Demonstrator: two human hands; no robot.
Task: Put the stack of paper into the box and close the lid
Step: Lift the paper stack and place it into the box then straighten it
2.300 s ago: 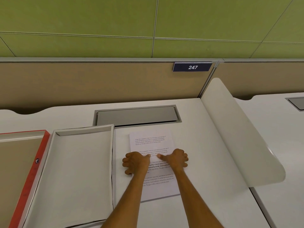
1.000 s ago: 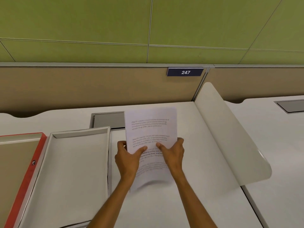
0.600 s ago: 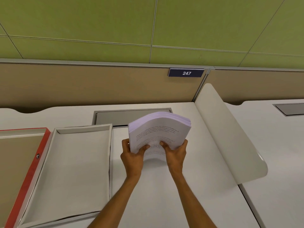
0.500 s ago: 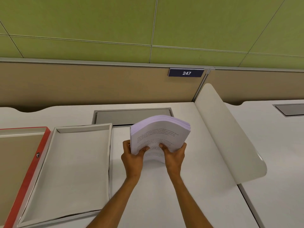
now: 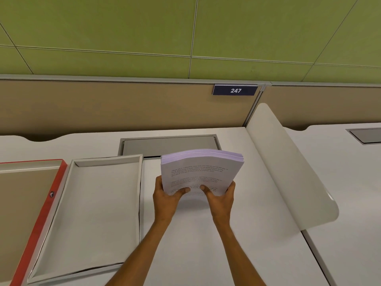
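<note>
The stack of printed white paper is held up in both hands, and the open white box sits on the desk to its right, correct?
Not quite. The head view shows the open white box left of the stack of printed white paper, not right. The left hand and right hand do hold it up.

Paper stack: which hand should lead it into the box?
Left. Both hands grip the paper stack at its near edge, but the open white box lies to its left, beside the left hand. The right hand is on the far side and would follow.

left hand [image 5: 165,198] gripping (thumb on top) | right hand [image 5: 219,200] gripping
</note>
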